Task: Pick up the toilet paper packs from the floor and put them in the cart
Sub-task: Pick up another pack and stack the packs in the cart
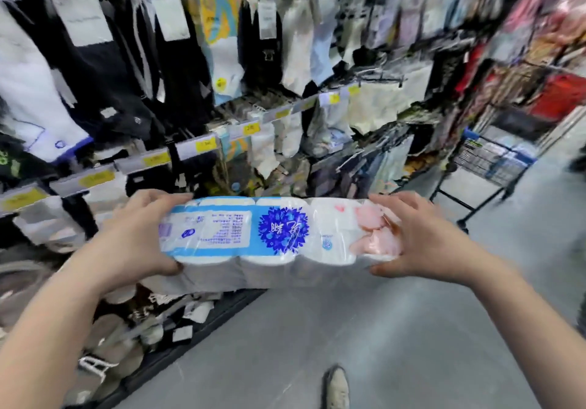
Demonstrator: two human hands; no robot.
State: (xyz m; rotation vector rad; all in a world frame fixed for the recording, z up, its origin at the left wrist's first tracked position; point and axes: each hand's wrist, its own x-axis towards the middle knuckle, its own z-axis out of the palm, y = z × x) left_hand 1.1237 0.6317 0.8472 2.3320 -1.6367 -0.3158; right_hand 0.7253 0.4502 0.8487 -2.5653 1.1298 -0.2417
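Head view. Hands grip one toilet paper pack (279, 237) by its two short ends, holding it level and crosswise in the air above the grey floor (364, 345). Left hand (139, 234) is curled around the left end, fingers over the far edge and thumb pressed on the near underside. Right hand (418, 237) clasps the right end likewise, fingers spread across the top and thumb below. Both hands are partly closed, as wide as the pack's end is thick.

Pack: a long row of white rolls in clear, glossy film, with a blue-bordered white label of fine print toward the left, a round dark-blue floral emblem at the middle, and pink shapes toward the right. Its print reads upside down from this viewpoint.

Blue-framed wire cart (494, 161) stands well apart, farther down the aisle at right. Sock display racks (190, 76) fill the left and rear, blurred. One shoe (336, 386) shows at the bottom edge.
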